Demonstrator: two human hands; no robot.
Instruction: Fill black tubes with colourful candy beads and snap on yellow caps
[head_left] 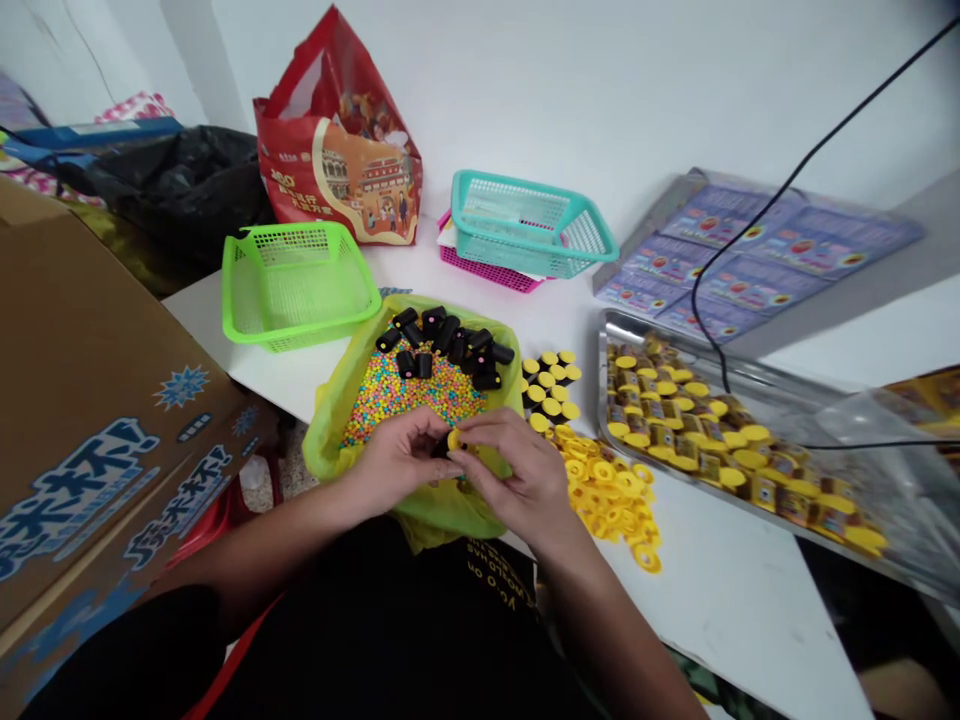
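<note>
My left hand (401, 458) and my right hand (517, 465) meet above a bag-lined basket (420, 500) of multicoloured small beads (409, 395). The left hand grips a small black tube (441, 449), partly hidden by the fingers. A yellow cap (454, 440) sits between the right fingertips, pressed against that tube. Several black tubes (442, 340) lie on the beads. To the right stand capped black tubes (547, 385) beside a loose pile of yellow rings (604, 495). A metal tray (619, 400) holds several small yellow-capped packets (712, 440).
A green plastic basket (296, 285), a teal basket (532, 225) on a pink one (487, 270), and a red printed bag (337, 140) stand at the back of the white table (720, 560). A cardboard box (90, 400) fills the left. A black cable (780, 190) crosses above printed cards (757, 255).
</note>
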